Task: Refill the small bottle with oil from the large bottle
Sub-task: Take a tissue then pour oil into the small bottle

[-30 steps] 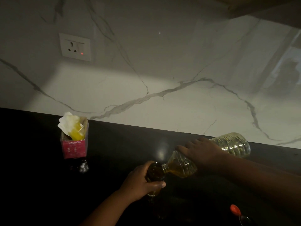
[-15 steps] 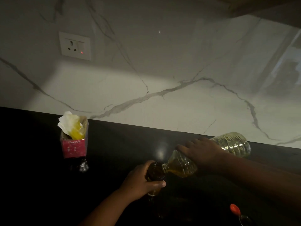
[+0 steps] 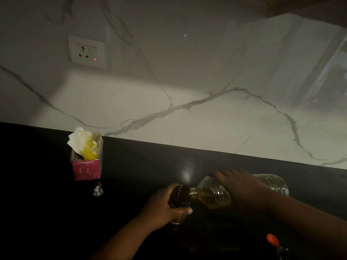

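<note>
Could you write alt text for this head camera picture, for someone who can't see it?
On a dark counter, a right hand tips a large clear bottle of yellow oil into a small dark bottle held by the left hand. A red box stands left, below a wall socket.

Both hands closed in grips

The left hand is curling its fingers inward, forearm angling up from below; the right hand is clasping palm-down, arm reaching leftward.

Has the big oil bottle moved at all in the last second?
No. The large bottle keeps the same tilt, its base just below the counter's back edge, its mouth at the small bottle.
</note>
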